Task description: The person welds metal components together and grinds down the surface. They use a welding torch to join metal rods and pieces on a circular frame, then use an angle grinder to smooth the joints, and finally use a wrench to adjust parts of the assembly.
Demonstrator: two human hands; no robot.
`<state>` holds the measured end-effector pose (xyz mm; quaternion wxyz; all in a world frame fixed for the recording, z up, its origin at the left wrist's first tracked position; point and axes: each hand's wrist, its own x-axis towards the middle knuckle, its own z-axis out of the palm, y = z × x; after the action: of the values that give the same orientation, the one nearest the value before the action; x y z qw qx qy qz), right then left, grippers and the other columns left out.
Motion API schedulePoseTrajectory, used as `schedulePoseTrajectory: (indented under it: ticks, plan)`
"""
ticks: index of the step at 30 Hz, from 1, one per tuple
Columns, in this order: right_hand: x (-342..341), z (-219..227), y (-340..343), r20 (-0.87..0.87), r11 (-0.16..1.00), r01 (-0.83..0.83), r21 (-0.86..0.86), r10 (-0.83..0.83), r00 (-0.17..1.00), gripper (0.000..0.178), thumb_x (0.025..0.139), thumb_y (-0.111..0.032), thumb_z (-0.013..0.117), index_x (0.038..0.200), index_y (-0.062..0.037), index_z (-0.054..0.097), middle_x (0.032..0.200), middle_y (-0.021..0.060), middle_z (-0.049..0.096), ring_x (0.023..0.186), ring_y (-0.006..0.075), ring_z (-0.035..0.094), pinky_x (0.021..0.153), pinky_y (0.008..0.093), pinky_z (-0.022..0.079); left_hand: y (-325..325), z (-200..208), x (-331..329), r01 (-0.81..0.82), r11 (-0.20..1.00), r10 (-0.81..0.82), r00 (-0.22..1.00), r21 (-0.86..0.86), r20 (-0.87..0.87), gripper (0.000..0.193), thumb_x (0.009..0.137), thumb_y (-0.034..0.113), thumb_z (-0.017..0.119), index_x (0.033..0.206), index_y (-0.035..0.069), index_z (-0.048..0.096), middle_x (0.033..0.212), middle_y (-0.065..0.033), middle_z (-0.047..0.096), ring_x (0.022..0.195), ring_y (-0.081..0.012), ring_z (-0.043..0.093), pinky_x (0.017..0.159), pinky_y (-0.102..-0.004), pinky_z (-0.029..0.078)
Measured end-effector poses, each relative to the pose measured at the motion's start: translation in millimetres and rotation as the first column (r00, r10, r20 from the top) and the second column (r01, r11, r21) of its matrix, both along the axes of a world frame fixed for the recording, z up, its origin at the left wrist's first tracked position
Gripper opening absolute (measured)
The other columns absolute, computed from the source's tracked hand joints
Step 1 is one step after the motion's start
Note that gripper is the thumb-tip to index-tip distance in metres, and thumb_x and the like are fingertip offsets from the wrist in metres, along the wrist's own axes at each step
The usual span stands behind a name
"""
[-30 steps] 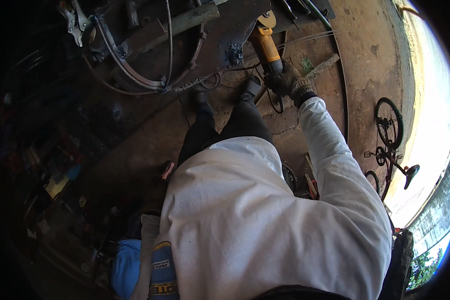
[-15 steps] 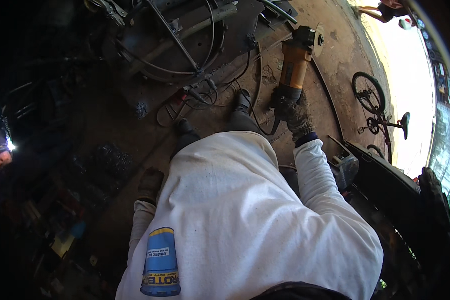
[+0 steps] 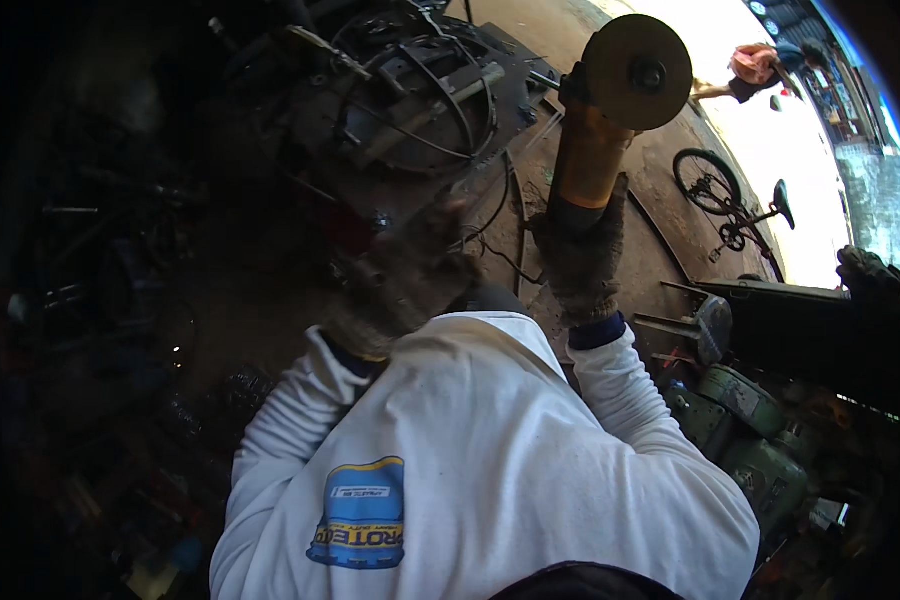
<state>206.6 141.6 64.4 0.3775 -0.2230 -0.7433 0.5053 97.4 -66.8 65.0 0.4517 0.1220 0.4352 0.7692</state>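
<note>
In my gloved right hand (image 3: 585,260) is an angle grinder (image 3: 587,165), gripped round the dark rear end of its orange-yellow body. Its large round cutting disc (image 3: 620,85) faces up toward me at the top. My gloved left hand (image 3: 395,285) is raised in front of my body, apart from the grinder. Motion blurs its fingers, so I cannot tell whether it holds anything. Beyond it a metal table (image 3: 370,185) carries a bent rod ring (image 3: 460,110) and other steel pieces.
Cables (image 3: 510,225) run over the floor below the table. A bicycle (image 3: 735,210) lies to the right, with a green machine (image 3: 750,420) nearer to me. At the far right, a person (image 3: 760,65) bends over in bright light. Dark clutter fills the left side.
The grinder has come up closer to me, and its disc has turned to face me. My left hand has risen from my side to the front. My view has shifted slightly.
</note>
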Motion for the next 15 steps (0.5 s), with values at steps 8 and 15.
schedulePoseTrajectory:
  ticks: [8,15]
  plan:
    - [-4.0,9.6,-59.3,-0.406,0.539,-0.558,-0.631,0.384,0.829,0.059,0.094,-0.037,0.058,0.140,-0.0061,0.037,0.122,0.0146,0.058,0.107,0.0217,0.060,0.091,0.0383,0.052,49.7,-0.4,-12.1,-0.185,0.974,0.006,0.601,-0.132,-0.799,0.046,0.083,0.022,0.073,0.120,0.003,0.053,0.111,-0.0075,0.063,0.092,-0.0184,0.065,0.080,-0.0325,0.055]
    - [-30.6,-67.3,-18.3,-0.621,0.293,-0.738,-0.608,0.404,0.672,0.064,0.090,-0.032,0.069,0.139,-0.0063,0.038,0.121,0.0064,0.055,0.101,0.0154,0.058,0.081,0.0306,0.051,25.7,-13.0,-52.7,-0.207,0.862,-0.184,-0.978,0.462,-0.096,0.040,0.095,0.031,0.057,0.123,0.004,0.054,0.105,-0.0101,0.064,0.092,-0.0201,0.065,0.081,-0.0344,0.054]
